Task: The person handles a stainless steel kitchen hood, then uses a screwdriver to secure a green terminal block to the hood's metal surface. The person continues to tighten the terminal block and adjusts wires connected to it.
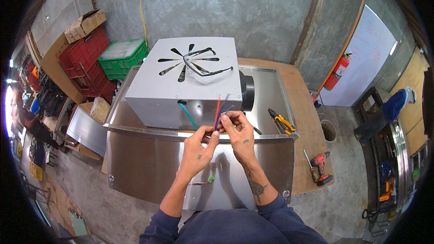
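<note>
Your left hand (197, 147) and right hand (238, 132) both pinch wires (219, 110) at fan box (185, 83) near face, over steel sheet (149, 162). Sheet's near edge close below wrists. Pliers (281, 121) right, drill (319, 168) on bench (307, 117) right edge. Crates (86, 61) far left; concrete wall behind.

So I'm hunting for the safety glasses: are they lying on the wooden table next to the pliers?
No, the safety glasses rest on top of the grey metal box, away from the pliers.

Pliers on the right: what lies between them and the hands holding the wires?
In the head view, only a dark slender tool on bare steel sheet separates the pliers from the right hand.
</note>
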Action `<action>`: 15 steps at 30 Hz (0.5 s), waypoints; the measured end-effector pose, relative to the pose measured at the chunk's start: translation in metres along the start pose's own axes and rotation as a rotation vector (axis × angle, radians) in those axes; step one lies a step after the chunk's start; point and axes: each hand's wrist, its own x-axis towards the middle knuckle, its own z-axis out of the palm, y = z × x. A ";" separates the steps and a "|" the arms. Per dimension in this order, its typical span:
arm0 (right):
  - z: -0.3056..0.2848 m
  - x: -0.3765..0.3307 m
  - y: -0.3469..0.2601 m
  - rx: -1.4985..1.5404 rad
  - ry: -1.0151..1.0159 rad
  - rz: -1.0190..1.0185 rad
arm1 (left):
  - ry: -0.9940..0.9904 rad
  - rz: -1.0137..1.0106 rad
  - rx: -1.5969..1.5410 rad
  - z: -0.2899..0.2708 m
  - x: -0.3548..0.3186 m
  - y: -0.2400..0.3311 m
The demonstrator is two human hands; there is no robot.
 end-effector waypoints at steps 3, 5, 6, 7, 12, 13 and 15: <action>-0.002 0.001 -0.007 -0.038 0.004 -0.018 | -0.065 -0.024 0.042 -0.001 0.008 0.004; 0.000 0.001 -0.014 -0.058 0.015 -0.044 | -0.068 -0.040 -0.086 0.001 0.011 0.005; 0.000 0.002 -0.016 -0.068 0.022 -0.058 | -0.070 -0.047 -0.151 0.002 0.012 0.005; -0.001 0.002 -0.017 -0.075 0.019 -0.077 | -0.079 -0.055 -0.201 0.003 0.013 0.004; -0.002 0.005 -0.021 -0.127 0.062 -0.156 | -0.102 -0.095 -0.312 0.003 0.015 -0.006; -0.003 0.006 -0.020 -0.130 0.058 -0.160 | -0.106 -0.091 -0.310 0.004 0.015 -0.007; -0.006 0.009 -0.018 -0.135 0.049 -0.169 | -0.113 -0.081 -0.304 0.005 0.014 -0.008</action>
